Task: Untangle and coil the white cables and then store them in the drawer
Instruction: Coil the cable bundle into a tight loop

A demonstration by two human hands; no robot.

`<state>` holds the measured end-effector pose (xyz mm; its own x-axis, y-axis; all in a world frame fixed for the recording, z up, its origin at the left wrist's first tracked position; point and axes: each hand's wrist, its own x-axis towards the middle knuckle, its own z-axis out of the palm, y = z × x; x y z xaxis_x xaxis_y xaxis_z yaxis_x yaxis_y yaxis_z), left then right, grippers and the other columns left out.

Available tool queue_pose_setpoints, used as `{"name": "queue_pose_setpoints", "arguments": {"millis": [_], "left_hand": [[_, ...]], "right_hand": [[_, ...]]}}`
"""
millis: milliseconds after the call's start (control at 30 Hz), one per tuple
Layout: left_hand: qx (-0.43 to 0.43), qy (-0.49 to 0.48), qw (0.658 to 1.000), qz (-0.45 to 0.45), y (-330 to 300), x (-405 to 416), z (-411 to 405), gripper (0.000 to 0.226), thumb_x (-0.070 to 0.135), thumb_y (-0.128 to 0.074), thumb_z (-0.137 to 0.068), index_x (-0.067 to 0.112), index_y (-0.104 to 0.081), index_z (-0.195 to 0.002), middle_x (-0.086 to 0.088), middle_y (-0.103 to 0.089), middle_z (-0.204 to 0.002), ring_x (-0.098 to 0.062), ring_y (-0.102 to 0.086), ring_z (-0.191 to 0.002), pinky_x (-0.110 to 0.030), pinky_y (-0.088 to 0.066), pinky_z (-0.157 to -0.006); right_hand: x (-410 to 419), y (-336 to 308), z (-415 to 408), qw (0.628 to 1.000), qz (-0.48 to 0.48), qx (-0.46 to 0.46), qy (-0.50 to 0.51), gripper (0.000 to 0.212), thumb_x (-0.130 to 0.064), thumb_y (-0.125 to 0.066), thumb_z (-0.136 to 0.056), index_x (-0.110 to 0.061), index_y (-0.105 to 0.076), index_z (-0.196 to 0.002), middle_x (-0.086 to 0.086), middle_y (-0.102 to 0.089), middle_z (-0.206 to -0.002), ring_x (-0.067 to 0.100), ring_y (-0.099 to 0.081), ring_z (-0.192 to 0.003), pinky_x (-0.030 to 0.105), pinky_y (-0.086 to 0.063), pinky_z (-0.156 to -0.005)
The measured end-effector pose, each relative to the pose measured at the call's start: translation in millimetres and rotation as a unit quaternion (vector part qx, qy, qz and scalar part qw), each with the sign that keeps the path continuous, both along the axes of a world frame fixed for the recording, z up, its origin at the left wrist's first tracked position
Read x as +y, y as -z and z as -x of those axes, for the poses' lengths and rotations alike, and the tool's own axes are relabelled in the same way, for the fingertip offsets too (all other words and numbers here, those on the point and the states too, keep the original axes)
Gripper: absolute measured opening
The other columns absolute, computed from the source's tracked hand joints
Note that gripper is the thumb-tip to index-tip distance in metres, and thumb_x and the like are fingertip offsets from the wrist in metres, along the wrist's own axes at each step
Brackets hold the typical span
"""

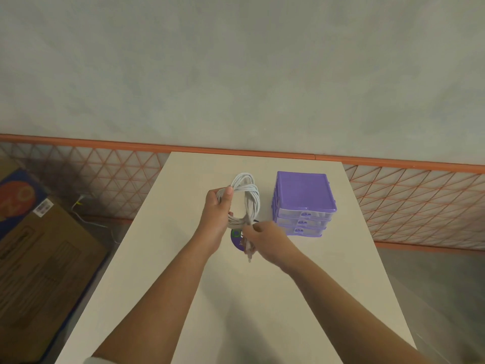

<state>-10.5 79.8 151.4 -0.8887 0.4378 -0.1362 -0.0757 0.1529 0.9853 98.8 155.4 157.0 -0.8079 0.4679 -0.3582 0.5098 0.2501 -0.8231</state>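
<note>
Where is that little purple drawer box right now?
In the head view, the purple drawer box sits on the table, right of the white cable coil, drawers shut.

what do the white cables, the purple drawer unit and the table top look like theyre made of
White cables: flexible, matte, rubbery-looking sheath; they bend into soft loops.
Purple drawer unit: plastic, likely; glossy purple top, translucent pale drawer fronts.
Table top: smooth matte cream surface, perhaps laminate; no grain visible.

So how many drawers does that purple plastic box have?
3. The purple plastic drawer box on the white table has a top drawer, a middle drawer and a bottom drawer, all closed and stacked front-facing. None seem hidden.
</note>
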Motion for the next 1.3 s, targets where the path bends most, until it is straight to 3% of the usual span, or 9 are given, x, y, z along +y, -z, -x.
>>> {"name": "queue_pose_setpoints", "arguments": {"millis": [300,400,533,600,700,800,933,1167,1300], "left_hand": [[-0.146,-0.001,0.973,-0.178,7.0,-11.6,24.7,0.028,0.035,-0.041,-0.103,0.016,-0.045,-0.083,0.005,-0.031,-0.065,-0.008,-0.030,-0.055,-0.024,-0.033,-0.060],[-0.231,0.053,0.945,-0.223,12.4,-13.4,20.6,0.028,0.035,-0.039,-0.104,0.014,-0.049,-0.087,0.003,-0.038,-0.067,-0.008,-0.036,-0.055,-0.025,-0.040,-0.070],[-0.246,0.113,0.941,-0.205,11.1,-22.6,17.9,0.022,0.027,-0.044,-0.103,0.010,-0.054,-0.094,-0.001,-0.054,-0.073,-0.012,-0.053,-0.065,-0.034,-0.044,-0.087],[-0.259,0.118,0.939,-0.194,6.4,-24.3,17.8,0.018,0.020,-0.046,-0.100,0.007,-0.057,-0.094,-0.006,-0.056,-0.073,-0.017,-0.056,-0.063,-0.036,-0.044,-0.086],[-0.292,0.057,0.935,-0.193,1.7,-18.0,14.9,0.022,0.023,-0.044,-0.095,0.010,-0.055,-0.081,-0.003,-0.045,-0.059,-0.015,-0.041,-0.050,-0.029,-0.046,-0.066],[-0.236,-0.064,0.961,-0.133,4.7,-9.6,12.7,0.034,0.040,-0.055,-0.092,0.018,-0.044,-0.069,0.003,-0.030,-0.048,-0.012,-0.025,-0.042,-0.024,-0.028,-0.044],[-0.167,-0.173,0.966,-0.098,11.7,-6.0,12.2,0.042,0.044,-0.068,-0.085,0.017,-0.037,-0.079,0.005,-0.030,-0.048,-0.011,-0.023,-0.039,-0.022,-0.023,-0.039],[-0.083,-0.246,0.962,-0.087,6.1,-7.7,17.8,0.052,0.049,-0.077,-0.065,0.025,-0.032,-0.076,-0.008,-0.040,-0.077,-0.021,-0.030,-0.056,-0.037,-0.032,-0.060],[-0.053,-0.220,0.969,-0.098,10.2,-8.3,20.1,0.049,0.043,-0.077,-0.072,0.023,-0.031,-0.074,-0.007,-0.038,-0.066,-0.020,-0.029,-0.053,-0.034,-0.031,-0.054]], "right_hand": [[-1.6,18.8,-8.9,0.990,-0.113,-0.081,-0.030,0.024,-0.032,-0.052,-0.089,-0.018,-0.062,-0.073,-0.004,-0.067,-0.073,0.022,-0.063,-0.073,0.031,-0.049,-0.069],[5.1,17.1,-1.6,0.999,-0.027,-0.022,-0.005,0.002,-0.016,-0.058,-0.086,-0.015,-0.059,-0.087,-0.003,-0.061,-0.074,0.020,-0.057,-0.070,0.030,-0.045,-0.065],[10.2,8.5,3.8,0.973,0.214,0.010,0.081,0.012,-0.015,-0.051,-0.094,-0.008,-0.058,-0.086,0.008,-0.064,-0.058,0.018,-0.062,-0.048,0.021,-0.047,-0.050],[12.4,6.7,-0.3,0.979,0.184,-0.007,0.090,0.026,-0.030,-0.049,-0.098,-0.008,-0.057,-0.088,0.010,-0.060,-0.061,0.013,-0.056,-0.038,0.015,-0.036,-0.036],[14.5,12.7,-0.4,0.991,0.100,-0.009,0.085,0.045,-0.050,-0.048,-0.097,-0.007,-0.059,-0.105,0.001,-0.057,-0.061,0.011,-0.058,-0.044,0.016,-0.041,-0.040],[9.2,14.8,0.0,0.994,0.068,-0.002,0.087,0.048,-0.054,-0.051,-0.095,-0.010,-0.052,-0.113,0.003,-0.057,-0.071,0.013,-0.058,-0.048,0.017,-0.043,-0.043],[-1.4,9.6,-1.1,0.997,0.030,0.030,0.059,0.044,-0.049,-0.049,-0.097,-0.005,-0.054,-0.102,0.002,-0.057,-0.058,0.016,-0.060,-0.047,0.028,-0.046,-0.058],[-26.6,4.6,-8.4,0.990,0.038,0.099,0.096,0.033,-0.037,-0.058,-0.096,-0.014,-0.044,-0.078,0.006,-0.070,-0.069,0.005,-0.050,-0.038,0.020,-0.036,-0.037],[-30.3,16.6,-10.1,0.987,0.047,0.108,0.105,0.030,-0.033,-0.060,-0.096,-0.016,-0.045,-0.077,0.009,-0.071,-0.076,0.004,-0.056,-0.047,0.018,-0.041,-0.041]]}}
